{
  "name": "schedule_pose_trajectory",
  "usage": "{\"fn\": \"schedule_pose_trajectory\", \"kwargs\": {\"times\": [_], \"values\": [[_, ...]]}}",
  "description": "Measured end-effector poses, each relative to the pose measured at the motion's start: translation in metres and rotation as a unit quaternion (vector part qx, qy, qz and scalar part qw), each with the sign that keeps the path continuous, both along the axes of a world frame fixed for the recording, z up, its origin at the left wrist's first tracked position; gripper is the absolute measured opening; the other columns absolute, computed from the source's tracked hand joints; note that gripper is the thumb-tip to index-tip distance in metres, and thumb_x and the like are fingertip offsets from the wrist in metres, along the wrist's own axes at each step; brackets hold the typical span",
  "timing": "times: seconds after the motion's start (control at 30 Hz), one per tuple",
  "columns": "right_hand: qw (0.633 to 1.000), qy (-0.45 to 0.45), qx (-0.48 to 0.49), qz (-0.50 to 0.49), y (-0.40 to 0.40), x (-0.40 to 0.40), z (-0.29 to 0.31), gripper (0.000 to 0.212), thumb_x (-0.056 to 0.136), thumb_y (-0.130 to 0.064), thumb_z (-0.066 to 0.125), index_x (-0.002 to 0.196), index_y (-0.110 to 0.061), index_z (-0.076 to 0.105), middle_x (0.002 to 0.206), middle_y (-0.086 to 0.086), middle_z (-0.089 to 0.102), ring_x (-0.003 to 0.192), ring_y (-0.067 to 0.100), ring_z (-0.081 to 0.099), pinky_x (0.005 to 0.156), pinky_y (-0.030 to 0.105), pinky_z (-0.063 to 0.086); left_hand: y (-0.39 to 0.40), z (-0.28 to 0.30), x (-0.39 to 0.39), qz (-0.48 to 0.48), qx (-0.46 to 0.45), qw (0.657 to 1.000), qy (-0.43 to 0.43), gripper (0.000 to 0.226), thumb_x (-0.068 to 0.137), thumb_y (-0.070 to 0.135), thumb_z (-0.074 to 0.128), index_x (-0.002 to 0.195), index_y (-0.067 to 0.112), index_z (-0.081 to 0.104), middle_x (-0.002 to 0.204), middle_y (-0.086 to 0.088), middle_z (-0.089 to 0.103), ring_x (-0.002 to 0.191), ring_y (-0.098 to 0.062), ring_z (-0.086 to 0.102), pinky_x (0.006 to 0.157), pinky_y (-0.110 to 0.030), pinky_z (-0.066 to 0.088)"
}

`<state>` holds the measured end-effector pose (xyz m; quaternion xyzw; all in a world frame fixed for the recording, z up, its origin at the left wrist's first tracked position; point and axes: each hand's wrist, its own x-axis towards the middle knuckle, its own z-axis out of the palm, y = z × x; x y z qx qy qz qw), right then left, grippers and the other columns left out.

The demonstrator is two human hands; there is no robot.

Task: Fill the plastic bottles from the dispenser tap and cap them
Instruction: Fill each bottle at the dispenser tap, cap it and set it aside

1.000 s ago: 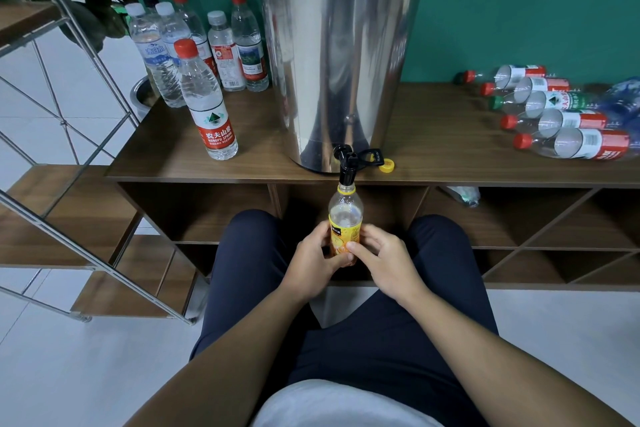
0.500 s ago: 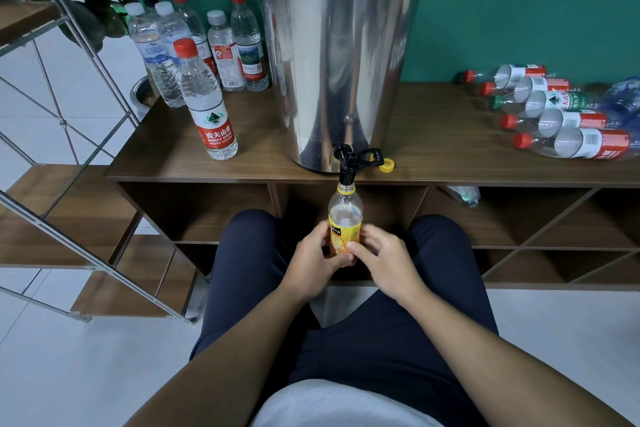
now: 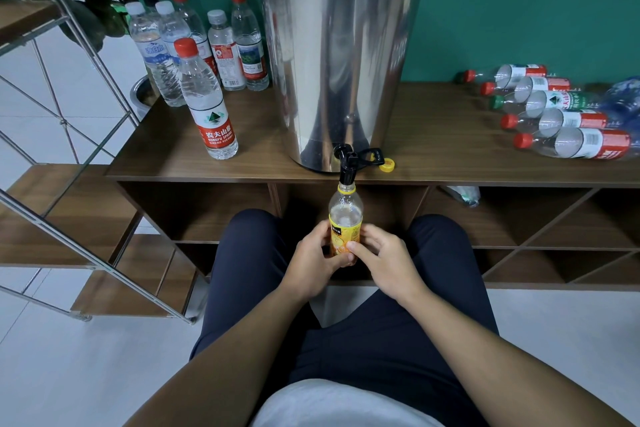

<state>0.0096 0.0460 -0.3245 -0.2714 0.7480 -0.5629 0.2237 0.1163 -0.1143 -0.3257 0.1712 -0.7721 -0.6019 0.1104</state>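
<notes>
Hands grip one yellow-labelled bottle (image 3: 345, 218) at 6 o'clock of the dispenser (image 3: 341, 55): left hand (image 3: 313, 262) and right hand (image 3: 384, 258) curl round it, mouth under the tap (image 3: 347, 163).

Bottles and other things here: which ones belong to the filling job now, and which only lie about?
In use: yellow-label bottle, left hand, right hand, tap, yellow cap.
Lying about: plant, metal stair rail.

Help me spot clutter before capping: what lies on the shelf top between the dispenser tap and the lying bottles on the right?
Only the yellow cap, just right of the tap; beyond it, bare wood up to the lying bottles, in the head view.
</notes>
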Motion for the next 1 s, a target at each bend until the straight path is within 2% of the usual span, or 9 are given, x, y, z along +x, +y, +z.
{"fn": "schedule_pose_trajectory", "kwargs": {"times": [0.37,1.0], "values": [[1.000,0.002,0.000,-0.001,0.0006,0.0005,0.0007,0.037,0.105,-0.012,0.076,0.141,-0.020,0.074,0.125,-0.008,0.082,0.121,0.012,0.077,0.108,0.046,0.061,-0.0014,-0.0016,0.0000,-0.002,-0.010,1.000,-0.006,0.054,0.091,0.015,0.092,0.137,0.032,0.068,0.124,0.008,0.080,0.122,-0.012,0.074,0.108,-0.047,0.061],[1.000,0.007,0.003,-0.003,0.0003,0.0020,0.0026,0.036,0.105,-0.012,0.076,0.139,-0.020,0.075,0.123,-0.010,0.083,0.120,0.010,0.077,0.108,0.044,0.061,-0.0009,-0.0014,0.0002,-0.004,-0.020,1.000,-0.003,0.053,0.092,0.016,0.092,0.137,0.032,0.068,0.124,0.010,0.079,0.122,-0.010,0.074,0.109,-0.047,0.060]]}}
